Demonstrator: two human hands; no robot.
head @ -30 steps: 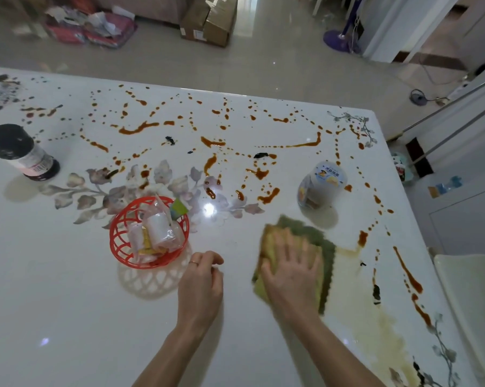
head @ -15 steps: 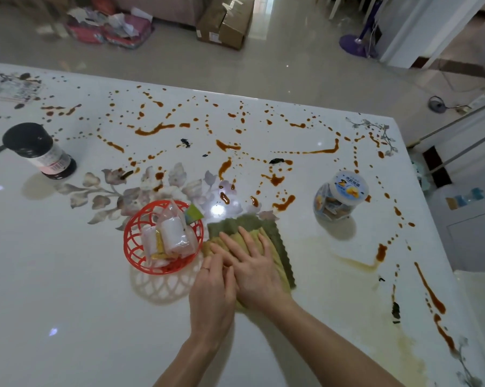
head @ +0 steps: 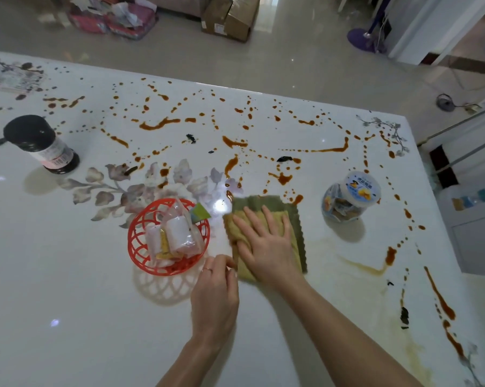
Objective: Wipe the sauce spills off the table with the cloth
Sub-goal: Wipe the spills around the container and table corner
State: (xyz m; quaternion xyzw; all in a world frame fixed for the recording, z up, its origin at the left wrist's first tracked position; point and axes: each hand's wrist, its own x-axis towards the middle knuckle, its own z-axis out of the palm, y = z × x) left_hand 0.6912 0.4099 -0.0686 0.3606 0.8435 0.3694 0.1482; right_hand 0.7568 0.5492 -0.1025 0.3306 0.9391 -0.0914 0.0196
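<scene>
Right hand [head: 266, 244] presses yellow-green cloth [head: 263, 203], grip apart (left hand [head: 216, 291] grip unclear), so a leftward wipe risks knocking the red basket [head: 135, 247] just beside it.

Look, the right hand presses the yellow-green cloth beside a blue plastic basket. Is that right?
Not quite. The head view shows the round plastic basket is red, not blue. The right hand does press the yellow-green cloth beside it on the white table.
</scene>
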